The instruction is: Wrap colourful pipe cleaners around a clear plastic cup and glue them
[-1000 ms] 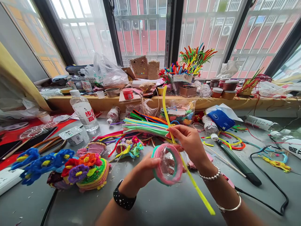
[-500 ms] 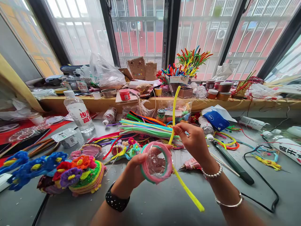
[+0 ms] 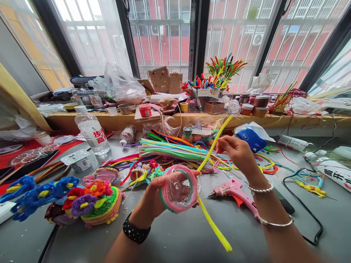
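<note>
the clear cup wrapped in pink and green stems (image 3: 178, 189) sits up off the table (image 3: 175, 241), in front of you and about mid-frame. your left hand (image 3: 155, 195) grips it from the left, fingers (image 3: 189, 174) curled over the top rim and clenched on it. a yellow pipe cleaner (image 3: 213, 223) crosses the cup's right edge: its lower half hangs down and to the right over bare table, and its upper half rises up and to the right. your right hand (image 3: 240, 155) pinches that upper half between thumb and fingertip, well above and to the right of the cup, apart from it.

open room lies below and in front of the cup, where the grey table is bare to its near edge. just right of the cup a pink glue gun (image 3: 233, 190) lies under your right wrist, and a black cable (image 3: 315, 219) loops further right. to the left, near your left forearm, stands a flower basket (image 3: 93, 201). behind the cup a bundle of coloured stems (image 3: 170, 148) lies flat, closing off the far side.

against half a second ago, your right hand has moved out to the right, so the yellow stem's top now leans right instead of standing nearly upright. the cup has hardly moved. the glue gun, half hidden before, now shows whole.
</note>
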Motion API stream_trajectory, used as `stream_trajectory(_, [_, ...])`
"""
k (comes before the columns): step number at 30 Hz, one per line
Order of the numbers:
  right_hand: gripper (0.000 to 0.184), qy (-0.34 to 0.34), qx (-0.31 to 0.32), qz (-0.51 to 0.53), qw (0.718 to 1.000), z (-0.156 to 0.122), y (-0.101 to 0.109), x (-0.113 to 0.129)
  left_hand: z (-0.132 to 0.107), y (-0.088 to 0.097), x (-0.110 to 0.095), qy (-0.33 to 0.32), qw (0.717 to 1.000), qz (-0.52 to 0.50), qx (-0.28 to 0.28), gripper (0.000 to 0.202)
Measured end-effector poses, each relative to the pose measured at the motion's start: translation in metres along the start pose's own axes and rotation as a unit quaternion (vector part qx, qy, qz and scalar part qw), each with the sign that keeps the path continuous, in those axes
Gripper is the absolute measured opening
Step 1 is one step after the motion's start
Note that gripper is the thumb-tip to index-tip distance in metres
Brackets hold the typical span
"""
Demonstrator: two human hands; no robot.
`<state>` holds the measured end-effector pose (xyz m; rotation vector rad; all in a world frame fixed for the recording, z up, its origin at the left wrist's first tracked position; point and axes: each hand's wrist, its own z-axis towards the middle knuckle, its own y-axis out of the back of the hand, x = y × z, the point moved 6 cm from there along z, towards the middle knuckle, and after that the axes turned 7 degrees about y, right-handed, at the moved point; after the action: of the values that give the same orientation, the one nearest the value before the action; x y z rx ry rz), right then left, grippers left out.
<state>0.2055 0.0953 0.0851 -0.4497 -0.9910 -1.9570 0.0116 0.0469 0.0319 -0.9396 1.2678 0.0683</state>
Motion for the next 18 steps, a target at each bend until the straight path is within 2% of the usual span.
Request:
stream_trajectory(3, [0.034, -0.035, -0.05, -0.025, 0.998, -0.001, 0.02, -0.019, 0.0, -0.001, -0.001, -0.003, 1.0, -0.002, 0.006, 0.058])
stream_trajectory(7, [0.031, -0.073, -0.064, -0.071, 0.993, -0.005, 0.034, -0.033, 0.002, 0.003, -0.004, -0.024, 1.0, 0.004, -0.008, 0.059])
stream_trajectory(11, [0.032, -0.103, -0.028, -0.11, 0.988, -0.004, 0.033, -0.04, 0.002, 0.008, -0.01, -0.06, 0.998, -0.011, -0.029, 0.055])
stream_trajectory(15, [0.037, -0.141, 0.019, -0.16, 0.977, -0.003, 0.027, -0.049, 0.0, 0.012, -0.016, -0.1, 0.99, -0.05, -0.085, 0.046])
stream_trajectory(18, [0.028, -0.161, 0.049, -0.199, 0.965, -0.004, 0.023, -0.056, -0.002, 0.015, -0.018, -0.116, 0.982, -0.071, -0.135, 0.044])
